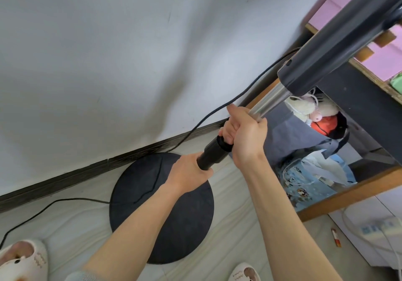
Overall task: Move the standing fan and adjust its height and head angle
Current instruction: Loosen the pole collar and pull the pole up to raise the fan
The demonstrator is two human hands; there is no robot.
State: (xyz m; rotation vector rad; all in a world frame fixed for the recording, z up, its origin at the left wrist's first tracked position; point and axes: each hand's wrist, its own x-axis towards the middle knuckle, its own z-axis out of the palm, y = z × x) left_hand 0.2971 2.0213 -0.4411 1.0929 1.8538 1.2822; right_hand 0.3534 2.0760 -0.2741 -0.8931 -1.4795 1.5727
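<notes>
Left hand: wrapped round the black lower pole.
Right hand: gripping the height collar, just above the left.
Chrome tube: rises beyond the right fist.
Base: below both hands, on the floor.

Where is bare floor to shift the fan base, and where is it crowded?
Free: floor left of the base, between skirting and left slipper, though the cord crosses it. Crowded: right, by the shelf frame, bags, power strip and lighter.

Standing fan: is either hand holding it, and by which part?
Yes, both. The left hand grips the black lower tube; the right hand grips just above, around the bottom of the chrome inner tube.
</notes>
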